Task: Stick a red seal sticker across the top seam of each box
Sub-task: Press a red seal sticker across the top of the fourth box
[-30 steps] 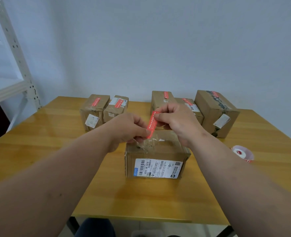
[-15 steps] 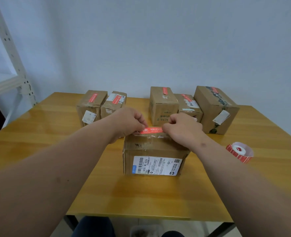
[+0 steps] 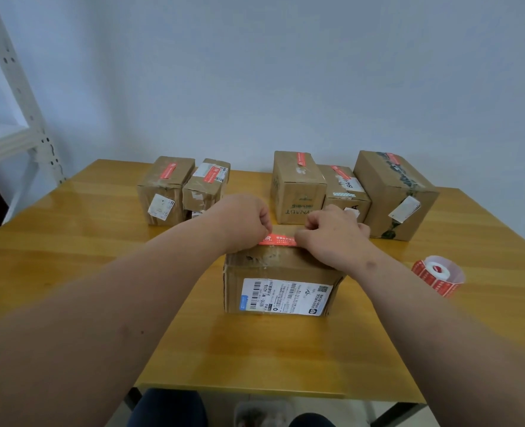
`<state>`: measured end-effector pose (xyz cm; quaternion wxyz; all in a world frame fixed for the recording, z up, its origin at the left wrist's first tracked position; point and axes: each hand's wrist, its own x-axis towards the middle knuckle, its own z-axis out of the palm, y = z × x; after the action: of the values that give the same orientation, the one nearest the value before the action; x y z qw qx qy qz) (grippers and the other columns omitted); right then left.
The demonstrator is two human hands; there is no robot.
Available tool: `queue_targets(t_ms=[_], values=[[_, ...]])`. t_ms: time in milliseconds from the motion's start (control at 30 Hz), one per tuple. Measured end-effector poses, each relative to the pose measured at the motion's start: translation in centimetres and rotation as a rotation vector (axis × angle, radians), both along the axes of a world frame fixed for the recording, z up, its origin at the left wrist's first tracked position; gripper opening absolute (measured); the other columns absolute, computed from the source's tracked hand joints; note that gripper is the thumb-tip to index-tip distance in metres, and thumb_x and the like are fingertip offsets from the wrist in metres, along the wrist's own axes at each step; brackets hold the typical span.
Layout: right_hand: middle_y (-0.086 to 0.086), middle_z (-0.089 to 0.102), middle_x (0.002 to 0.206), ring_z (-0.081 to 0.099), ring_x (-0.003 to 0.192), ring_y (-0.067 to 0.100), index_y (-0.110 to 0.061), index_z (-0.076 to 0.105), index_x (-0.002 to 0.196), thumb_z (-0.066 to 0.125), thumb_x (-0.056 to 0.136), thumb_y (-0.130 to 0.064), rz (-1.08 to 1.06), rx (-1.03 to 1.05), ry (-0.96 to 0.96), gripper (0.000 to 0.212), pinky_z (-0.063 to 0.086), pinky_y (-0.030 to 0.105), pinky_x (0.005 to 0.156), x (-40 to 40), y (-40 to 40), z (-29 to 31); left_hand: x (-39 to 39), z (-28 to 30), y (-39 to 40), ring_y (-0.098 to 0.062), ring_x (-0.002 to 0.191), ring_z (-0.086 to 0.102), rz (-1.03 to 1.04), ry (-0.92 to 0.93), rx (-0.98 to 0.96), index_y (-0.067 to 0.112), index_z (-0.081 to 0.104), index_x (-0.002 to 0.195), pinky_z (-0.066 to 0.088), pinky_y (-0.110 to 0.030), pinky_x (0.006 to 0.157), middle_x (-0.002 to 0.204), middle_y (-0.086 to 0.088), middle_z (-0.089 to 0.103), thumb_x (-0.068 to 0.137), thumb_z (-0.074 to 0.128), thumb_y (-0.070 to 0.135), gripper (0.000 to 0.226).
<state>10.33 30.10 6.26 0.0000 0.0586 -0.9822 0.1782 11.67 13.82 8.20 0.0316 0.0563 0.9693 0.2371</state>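
Observation:
A cardboard box (image 3: 281,274) with a white shipping label on its front stands in the middle of the table. A red seal sticker (image 3: 278,240) lies flat and level across its top. My left hand (image 3: 242,220) pinches the sticker's left end, and my right hand (image 3: 332,234) pinches its right end. Both hands rest on the box top, and the seam itself is hidden under them. A roll of red stickers (image 3: 438,274) lies on the table to the right of the box.
Along the back of the wooden table (image 3: 70,257) stand several boxes with red stickers on top: two at the left (image 3: 165,189) and three at the right (image 3: 298,186). A white metal shelf frame (image 3: 17,97) rises at the far left.
The sticker went from upright between my hands to lying flat on the box top. Both hands came down onto the box and hold its two ends there.

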Motion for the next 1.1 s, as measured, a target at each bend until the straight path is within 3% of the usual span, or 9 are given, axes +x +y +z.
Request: queue_targets(t_ms=[567, 667, 767, 867, 967, 1100], values=[[-0.002, 0.046, 0.103, 0.04, 0.108, 0.023, -0.027, 0.05, 0.068, 0.061, 0.081, -0.039, 0.006, -0.027, 0.001, 0.021, 0.032, 0.043, 0.095, -0.2, 0.3, -0.5, 0.0, -1.1, -0.1, -0.014, 0.091, 0.061, 0.028, 0.041, -0.101, 0.029, 0.06, 0.082, 0.052, -0.029, 0.078, 0.094, 0.005, 0.065, 0.089, 0.061, 0.021, 0.01], [-0.002, 0.048, 0.104, 0.044, 0.109, 0.024, -0.027, 0.054, 0.072, 0.065, 0.08, -0.03, 0.011, -0.157, -0.021, 0.014, 0.039, 0.044, 0.095, -0.3, 0.7, -0.6, 0.1, -1.6, -0.4, -0.014, 0.093, 0.058, 0.068, 0.044, -0.036, 0.029, 0.06, 0.09, 0.049, -0.027, 0.077, 0.098, 0.005, 0.062, 0.088, 0.063, 0.023, 0.008], [0.003, 0.053, 0.103, 0.05, 0.108, 0.031, -0.025, 0.055, 0.078, 0.06, 0.081, -0.014, 0.021, -0.317, -0.044, 0.013, 0.046, 0.045, 0.091, -0.6, 1.3, -1.2, 0.2, -2.3, -0.8, -0.023, 0.112, 0.049, 0.143, 0.017, 0.088, 0.03, 0.06, 0.111, 0.048, -0.04, 0.095, 0.12, -0.001, 0.053, 0.085, 0.07, 0.029, 0.028], [0.005, 0.054, 0.109, 0.049, 0.109, 0.031, -0.026, 0.056, 0.085, 0.051, 0.083, -0.007, -0.014, -0.468, -0.082, 0.02, 0.045, 0.04, 0.082, -0.8, 1.6, -1.5, 0.6, -2.7, -0.8, -0.028, 0.125, 0.038, 0.183, 0.003, 0.205, 0.03, 0.057, 0.123, 0.04, -0.046, 0.104, 0.134, -0.004, 0.045, 0.091, 0.062, 0.025, 0.032], [0.004, 0.053, 0.119, 0.051, 0.11, 0.027, -0.03, 0.057, 0.1, 0.053, 0.083, -0.023, -0.067, -0.601, -0.192, 0.019, 0.046, 0.039, 0.084, -0.9, 1.2, -1.8, 0.8, -2.9, -0.5, -0.028, 0.129, 0.031, 0.195, 0.006, 0.223, 0.026, 0.053, 0.13, 0.034, -0.047, 0.108, 0.133, -0.006, 0.044, 0.097, 0.05, 0.016, 0.035], [-0.001, 0.05, 0.129, 0.045, 0.123, 0.027, -0.028, 0.05, 0.128, 0.062, 0.071, -0.063, -0.058, -0.402, -0.178, 0.068, 0.043, 0.048, 0.102, -0.8, 0.5, -2.1, 0.9, -3.1, 0.0, -0.028, 0.132, 0.03, 0.221, 0.042, 0.176, 0.023, 0.051, 0.134, 0.028, -0.042, 0.109, 0.135, -0.005, 0.046, 0.096, 0.053, 0.036, 0.04]])
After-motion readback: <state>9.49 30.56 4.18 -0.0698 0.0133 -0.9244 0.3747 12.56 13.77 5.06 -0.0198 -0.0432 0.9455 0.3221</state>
